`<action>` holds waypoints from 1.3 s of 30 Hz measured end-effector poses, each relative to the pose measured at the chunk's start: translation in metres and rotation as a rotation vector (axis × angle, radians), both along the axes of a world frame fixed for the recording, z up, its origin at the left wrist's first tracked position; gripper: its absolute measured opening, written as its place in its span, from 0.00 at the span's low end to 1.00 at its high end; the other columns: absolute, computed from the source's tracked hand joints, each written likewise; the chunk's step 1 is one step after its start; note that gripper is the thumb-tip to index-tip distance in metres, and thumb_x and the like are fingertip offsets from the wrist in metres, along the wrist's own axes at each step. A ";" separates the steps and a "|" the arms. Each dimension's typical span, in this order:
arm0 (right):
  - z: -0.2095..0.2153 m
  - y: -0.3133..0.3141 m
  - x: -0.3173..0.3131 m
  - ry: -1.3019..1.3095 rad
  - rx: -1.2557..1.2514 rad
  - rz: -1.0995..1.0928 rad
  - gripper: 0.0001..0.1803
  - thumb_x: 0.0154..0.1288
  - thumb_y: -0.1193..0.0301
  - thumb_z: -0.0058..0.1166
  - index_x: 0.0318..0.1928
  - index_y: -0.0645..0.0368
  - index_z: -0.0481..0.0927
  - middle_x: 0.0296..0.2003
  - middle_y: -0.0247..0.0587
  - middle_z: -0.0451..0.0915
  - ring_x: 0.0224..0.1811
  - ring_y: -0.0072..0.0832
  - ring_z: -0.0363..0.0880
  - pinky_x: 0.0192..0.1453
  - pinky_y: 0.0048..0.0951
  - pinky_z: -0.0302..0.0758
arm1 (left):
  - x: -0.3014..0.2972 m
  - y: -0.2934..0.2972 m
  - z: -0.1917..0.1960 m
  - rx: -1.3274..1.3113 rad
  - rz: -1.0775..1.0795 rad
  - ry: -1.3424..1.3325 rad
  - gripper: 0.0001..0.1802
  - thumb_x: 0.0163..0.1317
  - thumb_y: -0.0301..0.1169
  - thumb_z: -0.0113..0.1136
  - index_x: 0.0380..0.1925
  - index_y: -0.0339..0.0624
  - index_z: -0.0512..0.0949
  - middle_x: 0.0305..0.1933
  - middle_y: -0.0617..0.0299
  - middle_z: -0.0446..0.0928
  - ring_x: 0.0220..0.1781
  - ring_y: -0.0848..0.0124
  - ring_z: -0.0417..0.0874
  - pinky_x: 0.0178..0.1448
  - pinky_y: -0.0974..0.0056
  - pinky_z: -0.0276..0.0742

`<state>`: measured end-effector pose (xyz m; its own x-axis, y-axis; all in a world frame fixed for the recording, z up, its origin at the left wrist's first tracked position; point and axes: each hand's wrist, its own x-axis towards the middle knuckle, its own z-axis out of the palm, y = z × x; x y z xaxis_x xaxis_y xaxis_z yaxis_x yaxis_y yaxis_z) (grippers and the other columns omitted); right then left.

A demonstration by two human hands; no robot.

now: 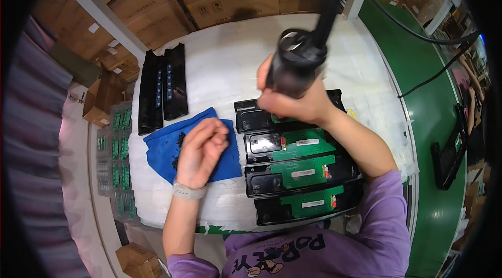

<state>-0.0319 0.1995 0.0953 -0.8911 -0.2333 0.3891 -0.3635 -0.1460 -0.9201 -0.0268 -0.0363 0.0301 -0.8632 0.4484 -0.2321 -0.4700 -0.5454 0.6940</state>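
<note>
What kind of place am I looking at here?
Probably an electronics assembly workshop: black housings with green circuit boards inside lie on a white-covered bench, the right hand holds a black tool, and cardboard boxes are stacked beyond.

We take this for an electronics assembly workshop: black housings [259,183] fitted with green circuit boards [291,166] lie in a row toward the near right corner of a white-covered workbench [227,58], a blurred black cylindrical tool [294,75] held above them. Off the left edge we note clear trays [110,132] of similar boards; past the right edge, a long green work surface [387,50]. Brown cartons [251,2], stacked beyond the far edge, look to us like factory stock.
</note>
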 end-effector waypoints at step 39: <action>0.016 0.006 0.018 -0.073 -0.635 -0.027 0.15 0.65 0.60 0.40 0.41 0.59 0.67 0.16 0.30 0.63 0.11 0.19 0.61 0.23 0.27 0.67 | 0.024 0.056 -0.010 -0.204 0.029 0.187 0.09 0.63 0.31 0.53 0.33 0.35 0.75 0.31 0.59 0.76 0.23 0.82 0.65 0.28 0.78 0.60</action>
